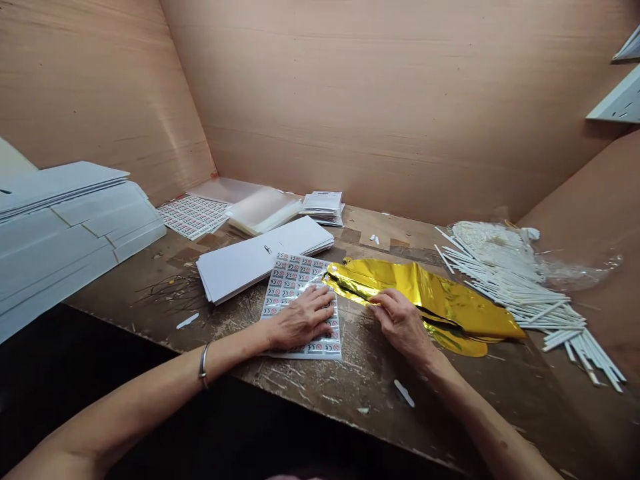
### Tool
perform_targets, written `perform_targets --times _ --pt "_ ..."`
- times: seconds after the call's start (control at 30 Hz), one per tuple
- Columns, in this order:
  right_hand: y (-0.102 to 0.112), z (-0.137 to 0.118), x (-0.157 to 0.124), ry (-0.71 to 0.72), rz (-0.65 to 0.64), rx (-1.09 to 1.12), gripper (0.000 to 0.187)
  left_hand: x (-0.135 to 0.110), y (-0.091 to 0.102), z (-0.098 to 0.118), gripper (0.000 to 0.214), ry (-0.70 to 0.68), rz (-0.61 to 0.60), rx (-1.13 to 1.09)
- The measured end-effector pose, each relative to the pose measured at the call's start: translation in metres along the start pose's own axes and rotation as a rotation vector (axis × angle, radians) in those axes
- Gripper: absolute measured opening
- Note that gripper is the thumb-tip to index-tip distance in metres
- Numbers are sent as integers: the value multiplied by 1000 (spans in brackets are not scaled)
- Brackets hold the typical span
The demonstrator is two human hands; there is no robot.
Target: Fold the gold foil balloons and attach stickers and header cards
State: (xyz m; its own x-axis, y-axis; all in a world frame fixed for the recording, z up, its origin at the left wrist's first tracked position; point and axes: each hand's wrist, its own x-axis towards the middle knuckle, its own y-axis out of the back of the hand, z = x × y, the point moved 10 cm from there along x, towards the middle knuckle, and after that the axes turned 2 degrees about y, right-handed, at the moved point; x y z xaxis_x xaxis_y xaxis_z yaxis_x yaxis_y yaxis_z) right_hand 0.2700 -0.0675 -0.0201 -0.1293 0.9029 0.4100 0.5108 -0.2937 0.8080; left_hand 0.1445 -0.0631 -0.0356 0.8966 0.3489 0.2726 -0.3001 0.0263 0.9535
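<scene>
Head view: left hand (301,319) open, flat on sticker sheet (295,277), rows full. Right hand (400,325) pinching gold foil balloon (425,287); white sticks (530,300) heaped right.

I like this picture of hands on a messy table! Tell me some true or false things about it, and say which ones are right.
1. The left hand rests on a sticker sheet. True.
2. The right hand holds scissors. False: it touches gold foil.
3. A bracelet is on the left wrist. True.
4. The white sticks are packed in a box. False: they lie in a loose pile on the table.
5. White cards are stacked behind the sticker sheet. True.
</scene>
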Motion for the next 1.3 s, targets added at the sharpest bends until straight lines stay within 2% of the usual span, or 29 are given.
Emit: perform_targets --times 0.1,0.17,0.37,0.5,0.6,0.73,0.87,1.03,1.3 --pt "10 -2 17 85 100 -121 22 -5 -4 -10 38 108 -2 67" --pt "9 2 34 108 100 -163 28 -6 -6 -14 43 146 5 81" --pt "-25 14 90 142 -74 -167 34 -5 -6 -15 43 162 -5 79" --pt "-40 18 103 102 -64 -75 27 1 -2 -15 43 187 9 75" --pt "-35 19 99 81 8 -9 20 7 -2 -15 40 211 40 59" --pt "-22 6 82 143 59 21 19 13 -8 -11 40 266 79 98" --pt "-15 -7 58 191 31 45 17 15 -15 -2 45 306 91 131" --pt "-14 -5 32 164 -27 50 16 18 -21 -1 44 317 70 139" --pt "-14 -14 27 197 -14 34 17 13 -19 11 52 263 56 181"
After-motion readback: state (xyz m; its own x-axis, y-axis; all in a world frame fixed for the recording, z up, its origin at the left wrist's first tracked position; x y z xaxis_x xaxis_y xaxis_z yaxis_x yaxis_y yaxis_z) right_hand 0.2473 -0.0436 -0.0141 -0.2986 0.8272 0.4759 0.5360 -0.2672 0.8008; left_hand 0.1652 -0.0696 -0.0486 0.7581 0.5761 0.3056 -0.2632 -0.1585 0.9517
